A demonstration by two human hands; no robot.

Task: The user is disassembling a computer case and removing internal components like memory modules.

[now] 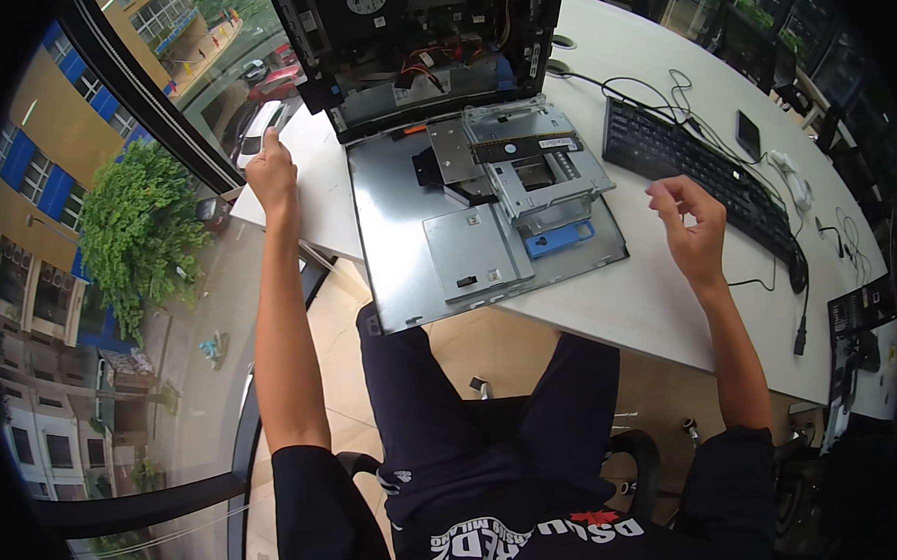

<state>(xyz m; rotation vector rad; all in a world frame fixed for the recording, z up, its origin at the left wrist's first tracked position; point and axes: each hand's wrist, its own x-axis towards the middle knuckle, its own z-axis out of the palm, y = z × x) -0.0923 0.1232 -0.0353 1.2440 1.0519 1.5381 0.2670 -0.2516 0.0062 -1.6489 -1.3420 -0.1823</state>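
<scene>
My left hand [272, 175] is raised beside the window, left of the computer parts. Its fingers are curled into a fist with nothing visible in them. Over the table on the right, my right hand [694, 224] is loosely curled, with a gap at the thumb and no object visible. Between them lies a flat metal computer side panel [391, 217]. A metal drive bracket [565, 190], a dark memory module [526, 148], a square metal drive box [472, 249] and a blue plastic latch [559, 239] rest on it. The open computer case [423, 41] stands behind.
A black keyboard [699, 164] with cables lies on the white table [635, 302], near a mouse [797, 269] and a phone [747, 135]. The panel overhangs the table's front edge above my legs. A large window [169, 292] is on the left.
</scene>
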